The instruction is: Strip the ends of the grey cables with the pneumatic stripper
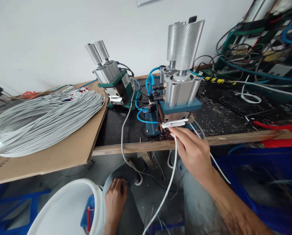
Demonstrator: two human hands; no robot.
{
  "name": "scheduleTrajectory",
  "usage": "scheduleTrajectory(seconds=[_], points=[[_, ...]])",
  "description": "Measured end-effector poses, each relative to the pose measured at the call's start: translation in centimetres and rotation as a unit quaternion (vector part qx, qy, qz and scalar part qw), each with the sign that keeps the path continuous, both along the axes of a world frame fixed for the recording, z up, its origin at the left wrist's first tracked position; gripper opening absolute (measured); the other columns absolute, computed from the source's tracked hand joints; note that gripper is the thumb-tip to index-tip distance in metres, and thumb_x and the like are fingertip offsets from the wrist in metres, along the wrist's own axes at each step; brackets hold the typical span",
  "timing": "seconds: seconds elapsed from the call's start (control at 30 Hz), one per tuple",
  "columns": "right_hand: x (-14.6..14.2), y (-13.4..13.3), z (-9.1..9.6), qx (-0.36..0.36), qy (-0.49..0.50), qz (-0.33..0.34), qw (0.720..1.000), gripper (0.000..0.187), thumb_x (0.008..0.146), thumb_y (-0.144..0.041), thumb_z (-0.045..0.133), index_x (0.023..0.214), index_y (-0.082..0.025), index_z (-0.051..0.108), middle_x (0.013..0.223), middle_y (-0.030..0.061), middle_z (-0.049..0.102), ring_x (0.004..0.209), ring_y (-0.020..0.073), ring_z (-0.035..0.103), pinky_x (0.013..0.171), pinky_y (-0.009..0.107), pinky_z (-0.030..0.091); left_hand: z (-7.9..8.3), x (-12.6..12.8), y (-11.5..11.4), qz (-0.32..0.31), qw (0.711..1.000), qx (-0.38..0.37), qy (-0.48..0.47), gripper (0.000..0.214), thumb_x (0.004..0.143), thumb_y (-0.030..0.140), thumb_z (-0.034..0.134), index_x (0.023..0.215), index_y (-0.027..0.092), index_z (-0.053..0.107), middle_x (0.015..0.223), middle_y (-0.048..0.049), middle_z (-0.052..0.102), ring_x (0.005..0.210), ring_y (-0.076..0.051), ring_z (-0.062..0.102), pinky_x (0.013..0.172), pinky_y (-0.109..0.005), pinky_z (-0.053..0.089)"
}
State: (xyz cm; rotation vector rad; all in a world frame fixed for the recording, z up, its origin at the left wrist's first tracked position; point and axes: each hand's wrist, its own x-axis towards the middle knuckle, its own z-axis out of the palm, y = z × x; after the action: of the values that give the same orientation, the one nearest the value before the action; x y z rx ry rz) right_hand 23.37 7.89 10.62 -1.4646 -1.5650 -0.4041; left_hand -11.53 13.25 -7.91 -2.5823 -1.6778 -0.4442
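Observation:
My right hand (191, 151) is pinched on a white cable (169, 186) and holds its end at the mouth of a pneumatic wire machine (178, 94) with a blue plate and ribbed silver cylinders. The cable hangs down from the hand toward the floor. My left hand (115, 197) lies on my left knee, fingers loosely curled, holding nothing.
A second, green pneumatic machine (114, 85) stands further back. A large bundle of white cables (40, 117) lies on cardboard (62, 153) at the left. A white bucket (67, 209) sits by my left knee. Tangled wires and equipment (255, 49) fill the back right; a red sheet (283, 133) lies at the bench edge.

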Motion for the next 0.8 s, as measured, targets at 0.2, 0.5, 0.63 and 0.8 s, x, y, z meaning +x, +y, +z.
scheduleTrajectory(seconds=[0.2, 0.5, 0.63, 0.8], points=[[-0.08, -0.01, 0.06, 0.004, -0.01, -0.008, 1.0, 0.043, 0.097, -0.004, 0.057, 0.137, -0.02, 0.062, 0.117, 0.0116, 0.08, 0.104, 0.0214, 0.078, 0.09, 0.036, 0.065, -0.07, -0.02, 0.04, 0.005, 1.0, 0.003, 0.003, 0.013, 0.098, 0.024, 0.057, 0.091, 0.023, 0.067, 0.087, -0.0031, 0.079, 0.084, -0.025, 0.077, 0.068, -0.036, 0.059], [-0.09, -0.04, 0.07, 0.018, -0.019, -0.013, 1.0, 0.039, 0.096, -0.003, 0.058, 0.132, -0.016, 0.065, 0.115, 0.0119, 0.081, 0.102, 0.0215, 0.078, 0.089, 0.033, 0.063, 0.06, -0.05, 0.02, 0.008, 1.0, 0.003, 0.003, 0.015, 0.098, 0.024, 0.053, 0.089, 0.027, 0.065, 0.086, -0.0034, 0.078, 0.083, -0.027, 0.078, 0.066, -0.036, 0.059], [-0.09, 0.13, -0.1, 0.018, -0.018, -0.008, 1.0, 0.039, 0.096, -0.004, 0.059, 0.132, -0.014, 0.065, 0.116, 0.0122, 0.081, 0.103, 0.0208, 0.078, 0.09, 0.032, 0.062, -0.1, -0.18, 0.01, 0.007, 1.0, 0.004, 0.0, 0.015, 0.099, 0.026, 0.053, 0.09, 0.025, 0.065, 0.087, -0.0036, 0.079, 0.085, -0.027, 0.078, 0.068, -0.037, 0.059], [-0.22, 0.18, -0.06, 0.017, -0.017, -0.012, 1.0, 0.039, 0.096, -0.003, 0.059, 0.132, -0.015, 0.065, 0.116, 0.0118, 0.081, 0.103, 0.0204, 0.078, 0.087, 0.033, 0.063, -0.11, -0.19, 0.03, 0.007, 1.0, 0.006, -0.003, 0.015, 0.098, 0.026, 0.054, 0.09, 0.025, 0.066, 0.09, -0.0041, 0.08, 0.086, -0.026, 0.078, 0.069, -0.036, 0.06]])
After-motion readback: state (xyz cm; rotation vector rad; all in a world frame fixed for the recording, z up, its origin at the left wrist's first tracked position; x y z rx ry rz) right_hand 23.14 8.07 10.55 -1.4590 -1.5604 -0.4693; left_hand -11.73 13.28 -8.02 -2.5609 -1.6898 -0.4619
